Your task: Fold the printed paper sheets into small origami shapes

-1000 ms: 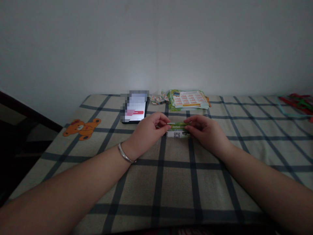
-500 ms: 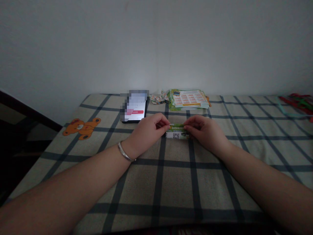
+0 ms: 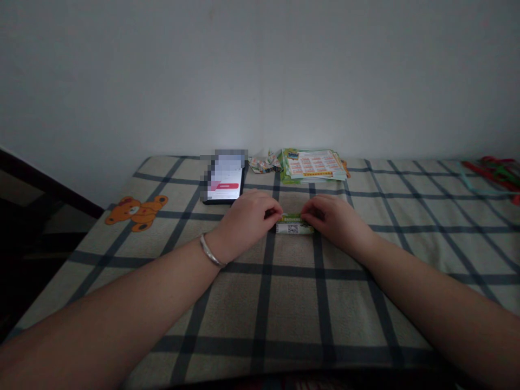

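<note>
Between my two hands a small green and white printed paper [image 3: 293, 228], folded into a narrow strip, lies low over the checked cloth, with a square code facing me. My left hand [image 3: 254, 216], a silver bracelet [image 3: 210, 251] at its wrist, pinches the strip's left end between thumb and fingers. The right end is pinched the same way by my right hand [image 3: 335, 219]. The fingertips cover both upper corners of the paper.
A phone [image 3: 224, 179] with a lit screen lies beyond my left hand. Beside it are a crumpled printed paper [image 3: 265, 163] and a stack of printed sheets [image 3: 314, 165] against the wall. Red and green items [image 3: 498, 172] lie far right. A checked tablecloth [image 3: 292, 309] covers the table.
The paper strip has become narrower, its upper edge coming down toward me. Both hands have moved slightly lower with it. The phone and the stack stay put.
</note>
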Motion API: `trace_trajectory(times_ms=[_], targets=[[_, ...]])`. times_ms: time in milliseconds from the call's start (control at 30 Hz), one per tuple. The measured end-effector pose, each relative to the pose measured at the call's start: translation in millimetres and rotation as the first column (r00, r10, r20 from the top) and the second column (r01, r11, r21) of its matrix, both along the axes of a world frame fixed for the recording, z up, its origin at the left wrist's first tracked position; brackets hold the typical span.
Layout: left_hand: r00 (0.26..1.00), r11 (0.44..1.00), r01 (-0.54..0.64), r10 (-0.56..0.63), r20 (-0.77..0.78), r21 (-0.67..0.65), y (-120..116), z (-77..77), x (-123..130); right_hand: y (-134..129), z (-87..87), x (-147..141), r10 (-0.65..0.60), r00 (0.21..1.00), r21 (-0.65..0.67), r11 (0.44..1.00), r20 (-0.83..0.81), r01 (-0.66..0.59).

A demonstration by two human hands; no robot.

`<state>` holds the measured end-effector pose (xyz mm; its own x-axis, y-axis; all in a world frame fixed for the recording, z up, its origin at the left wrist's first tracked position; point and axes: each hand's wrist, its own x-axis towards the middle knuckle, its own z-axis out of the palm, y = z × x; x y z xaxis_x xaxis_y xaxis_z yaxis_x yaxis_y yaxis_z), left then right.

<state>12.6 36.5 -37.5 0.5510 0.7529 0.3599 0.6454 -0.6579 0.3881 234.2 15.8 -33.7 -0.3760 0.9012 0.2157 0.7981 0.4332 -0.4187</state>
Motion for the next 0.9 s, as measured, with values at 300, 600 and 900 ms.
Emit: trace_trajectory(times_ms=[300, 600, 900], targets=[[0.998, 0.998, 0.002, 0.002, -0.061, 0.07, 1.1, -1.9, 0.0, -0.2, 1.2, -0.2, -0.044, 0.997, -0.012, 0.999, 0.066, 0.045], [0.959, 0.983, 0.114, -0.07, -0.275, 0.146, -4.8, 9.4, 0.5, -2.0, 6.1, 1.3, 0.217, 0.974, 0.068, 0.973, 0.068, -0.222], [0.947, 0.985, 0.132, -0.093, -0.308, 0.108, -5.5, 11.0, -2.2, -10.1, 16.8, -0.1, 0.136, 0.941, 0.099, 0.98, 0.311, -0.175]])
